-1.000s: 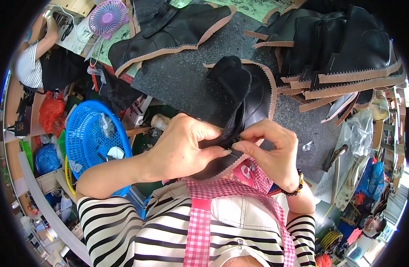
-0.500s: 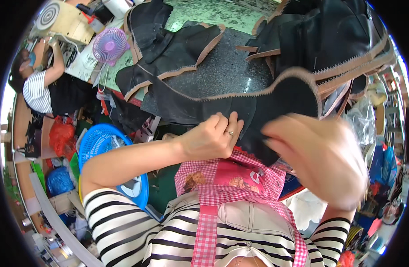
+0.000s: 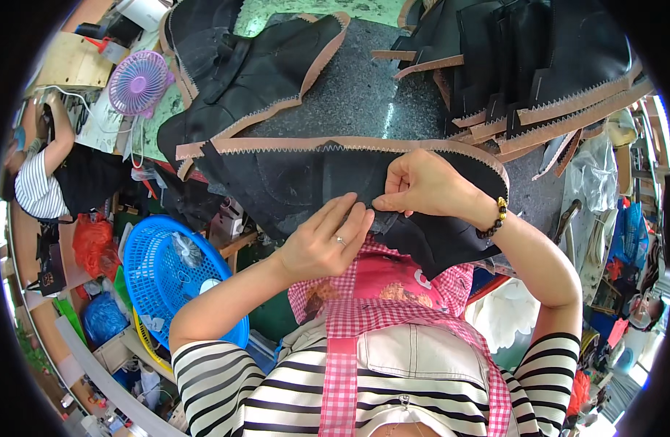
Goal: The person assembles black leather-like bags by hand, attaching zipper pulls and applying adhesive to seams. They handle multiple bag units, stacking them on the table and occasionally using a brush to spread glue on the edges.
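A black leather boot upper [image 3: 284, 178] lies across the near side of the dark worktop, its far edge trimmed with a tan band and zigzag stitching. My right hand [image 3: 430, 188], with a beaded bracelet at the wrist, pinches the leather near its middle, thumb and forefinger pressed together. Close beside it, my left hand [image 3: 324, 244], wearing a ring, is closed on the near edge of the same piece. The left thumb is mostly hidden. Part of the upper hangs down over the checked pink apron [image 3: 379, 284] on my lap.
More black uppers lie at the far left [image 3: 277, 87], and a stack of them [image 3: 539, 73] stands at the far right. A purple fan [image 3: 138, 84] is on the left bench. Below it sits a blue plastic basket [image 3: 160, 269]. Another person [image 3: 44, 175] works at the far left.
My right hand has swung in from the right and now pinches the upper. The upper lies flatter and its far edge straighter. My left hand has shifted slightly, its fingers less curled.
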The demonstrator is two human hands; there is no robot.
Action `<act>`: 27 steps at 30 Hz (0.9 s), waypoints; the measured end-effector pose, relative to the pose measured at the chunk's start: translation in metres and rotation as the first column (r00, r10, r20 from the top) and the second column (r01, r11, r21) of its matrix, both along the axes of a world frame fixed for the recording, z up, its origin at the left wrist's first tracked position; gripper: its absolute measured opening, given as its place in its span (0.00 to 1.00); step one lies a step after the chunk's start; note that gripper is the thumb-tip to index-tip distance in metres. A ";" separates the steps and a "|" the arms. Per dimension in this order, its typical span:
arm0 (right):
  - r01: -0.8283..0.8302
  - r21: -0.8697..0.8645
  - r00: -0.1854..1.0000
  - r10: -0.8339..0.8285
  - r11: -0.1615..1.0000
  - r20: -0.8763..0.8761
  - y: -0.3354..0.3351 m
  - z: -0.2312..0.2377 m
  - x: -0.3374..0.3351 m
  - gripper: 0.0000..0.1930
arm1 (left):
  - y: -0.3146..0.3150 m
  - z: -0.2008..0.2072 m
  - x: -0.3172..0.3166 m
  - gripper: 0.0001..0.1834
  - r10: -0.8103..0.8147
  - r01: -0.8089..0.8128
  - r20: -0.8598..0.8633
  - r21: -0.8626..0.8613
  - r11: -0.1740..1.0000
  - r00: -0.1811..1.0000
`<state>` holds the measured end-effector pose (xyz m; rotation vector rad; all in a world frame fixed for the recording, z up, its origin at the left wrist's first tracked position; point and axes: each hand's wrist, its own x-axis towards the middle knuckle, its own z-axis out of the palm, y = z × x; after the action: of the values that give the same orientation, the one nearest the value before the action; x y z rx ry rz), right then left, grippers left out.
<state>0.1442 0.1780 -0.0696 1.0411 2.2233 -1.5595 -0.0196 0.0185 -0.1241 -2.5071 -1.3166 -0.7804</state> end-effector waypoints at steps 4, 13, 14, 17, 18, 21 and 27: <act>0.019 0.017 0.998 -0.020 1.000 0.060 -0.002 0.003 -0.006 0.14 | 0.001 0.000 0.000 0.16 -0.009 0.009 -0.010 0.002 1.000 1.000; 0.030 -0.071 0.999 -0.033 0.997 -0.039 0.004 -0.005 -0.003 0.15 | 0.003 0.002 -0.004 0.17 -0.020 0.022 0.040 -0.046 0.999 0.999; 0.000 -0.063 0.999 -0.003 0.998 -0.041 0.006 -0.006 -0.003 0.15 | 0.004 0.003 -0.005 0.17 -0.004 0.007 0.062 -0.049 0.999 0.998; -0.081 0.066 0.994 0.086 0.994 -0.070 0.006 -0.007 -0.001 0.14 | 0.008 0.007 -0.005 0.18 0.042 -0.038 0.101 -0.043 0.998 0.994; -0.100 0.182 0.989 0.118 0.978 -0.092 0.002 -0.009 0.001 0.14 | 0.008 0.006 -0.004 0.17 0.038 -0.035 0.095 -0.033 0.999 0.995; -0.089 0.214 0.991 0.108 0.973 -0.079 0.000 -0.007 -0.001 0.13 | 0.006 0.004 -0.004 0.16 0.036 -0.035 0.068 -0.015 0.999 0.997; -0.025 0.047 0.999 0.023 0.999 0.040 0.000 0.001 -0.008 0.12 | 0.004 0.000 -0.005 0.14 0.019 -0.019 0.024 0.015 1.000 1.000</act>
<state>0.1367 0.1777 -0.0683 1.0452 2.2485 -1.4701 -0.0243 0.0227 -0.1241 -2.4774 -1.3345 -0.8155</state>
